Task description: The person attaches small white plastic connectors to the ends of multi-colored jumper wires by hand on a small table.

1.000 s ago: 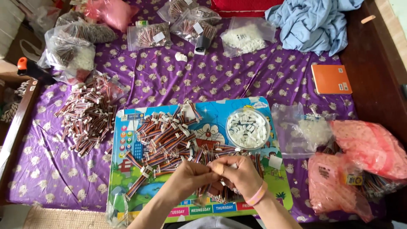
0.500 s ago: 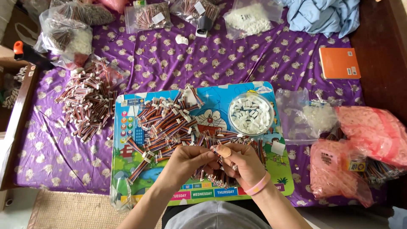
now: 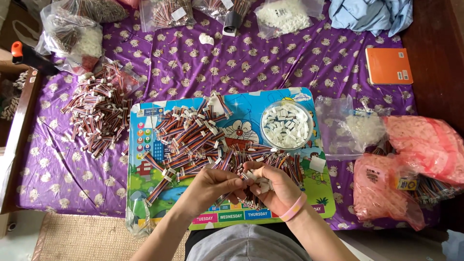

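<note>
Fitting white connector housings onto short ribbon cables over a colourful board.

The left hand (image 3: 212, 182) and right hand (image 3: 270, 186) meet above the colourful board (image 3: 145, 212), both pinched on a ribbon cable (image 3: 241, 178); the right seems also to cup white housings, though the view is small. Loose cables (image 3: 193, 140) lie just ahead, the round tub of housings (image 3: 286, 125) beyond. Next likely needs pressing the plug home squarely.

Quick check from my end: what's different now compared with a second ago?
Little changed. Both hands stay together over the colourful board; the left hand and right hand still pinch small white connectors and wire pieces. The view drifted slightly. The round tub of white connectors, the wire pile and bags are unmoved.
</note>
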